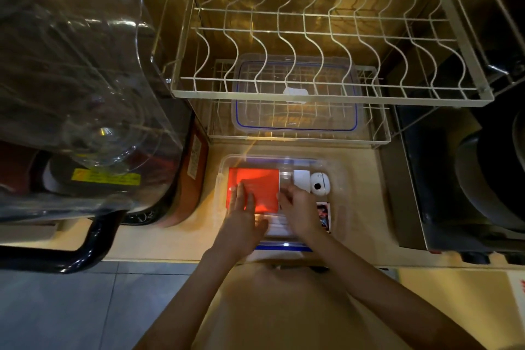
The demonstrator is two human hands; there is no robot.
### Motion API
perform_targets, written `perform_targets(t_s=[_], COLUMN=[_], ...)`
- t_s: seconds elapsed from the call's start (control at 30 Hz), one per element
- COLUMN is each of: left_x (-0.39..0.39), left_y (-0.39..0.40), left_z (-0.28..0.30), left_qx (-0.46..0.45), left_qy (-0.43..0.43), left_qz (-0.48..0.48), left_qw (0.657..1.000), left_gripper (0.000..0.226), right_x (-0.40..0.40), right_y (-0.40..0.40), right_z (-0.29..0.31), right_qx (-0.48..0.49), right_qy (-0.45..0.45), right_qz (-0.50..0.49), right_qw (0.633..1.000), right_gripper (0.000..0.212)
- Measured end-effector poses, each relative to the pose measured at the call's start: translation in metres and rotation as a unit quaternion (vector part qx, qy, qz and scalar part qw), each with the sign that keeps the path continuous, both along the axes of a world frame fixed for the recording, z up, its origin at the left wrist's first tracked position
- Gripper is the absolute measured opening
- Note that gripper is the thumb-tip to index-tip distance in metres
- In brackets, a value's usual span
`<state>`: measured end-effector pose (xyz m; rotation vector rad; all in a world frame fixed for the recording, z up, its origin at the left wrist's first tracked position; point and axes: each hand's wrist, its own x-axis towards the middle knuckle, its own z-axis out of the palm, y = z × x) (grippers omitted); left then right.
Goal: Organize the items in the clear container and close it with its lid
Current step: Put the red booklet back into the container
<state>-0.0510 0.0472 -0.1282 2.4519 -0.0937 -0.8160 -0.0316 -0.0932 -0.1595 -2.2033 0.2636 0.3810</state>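
The clear container (224, 168) sits on the counter in front of me, uncovered. Inside it lie a red box (264, 182) on the left, a small white box (301, 177), a round white device (319, 183) and a photo card (324, 216) on the right. My left hand (244, 213) rests flat on the red box with its fingers spread. My right hand (298, 209) is inside the container beside the red box's right edge, fingers curled; what they touch is hidden. The clear lid (255, 118), with a blue seal, lies on the lower wire rack behind the container.
A white wire dish rack (312, 94) overhangs the lid. A big appliance with a clear glass cover (85, 79) and a black handle (93, 239) crowds the left. A dark pot (488, 179) stands at the right. The counter edge (170, 260) runs near my body.
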Motion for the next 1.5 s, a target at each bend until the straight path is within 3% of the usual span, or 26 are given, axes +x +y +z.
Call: perform_targets(t_s=[0.33,0.4,0.5,0.57,0.77,0.93,1.1,1.17,1.27,1.4,1.5], left_x=[0.001,-0.002,-0.012,-0.016,-0.022,-0.023,-0.024,-0.024,-0.027,-0.024,-0.019], left_y=[0.001,0.003,0.007,0.008,0.009,0.006,0.005,0.005,0.004,-0.002,-0.005], left_z=[-0.01,-0.007,-0.005,-0.008,-0.01,-0.012,-0.011,-0.009,-0.008,-0.006,-0.01], left_qx=[0.038,0.041,0.065,0.062,0.138,0.15,0.142,0.112,0.087,0.102,0.142], left_qy=[-0.023,-0.041,-0.144,-0.195,-0.1,-0.091,-0.1,-0.132,-0.237,-0.133,-0.078], left_qz=[-0.022,-0.019,-0.018,-0.016,-0.113,-0.115,-0.11,-0.075,-0.063,-0.11,-0.105], left_qw=[0.999,0.998,0.987,0.979,0.979,0.978,0.979,0.982,0.966,0.98,0.981], left_gripper=[0.084,0.078,0.051,0.052,0.085,0.074,0.085,0.076,0.045,0.069,0.057], right_x=[0.005,0.002,-0.004,-0.01,-0.009,-0.006,-0.004,-0.004,-0.005,-0.002,-0.002], right_y=[-0.001,-0.007,-0.015,-0.016,-0.017,-0.02,-0.024,-0.025,-0.025,-0.026,-0.027], right_z=[0.002,0.003,0.001,0.0,0.007,0.001,0.005,0.005,0.006,0.01,0.01], right_qx=[0.081,0.049,-0.046,-0.1,-0.152,-0.15,-0.149,-0.155,-0.165,-0.187,-0.192], right_qy=[0.032,0.039,0.049,0.062,0.112,0.111,0.103,0.09,0.08,0.068,0.069], right_qz=[-0.057,-0.012,0.126,0.215,0.296,0.297,0.31,0.321,0.335,0.361,0.37], right_qw=[0.995,0.998,0.99,0.969,0.936,0.936,0.933,0.93,0.924,0.911,0.906], right_gripper=[0.022,0.024,0.028,0.028,0.04,0.04,0.039,0.037,0.036,0.038,0.04])
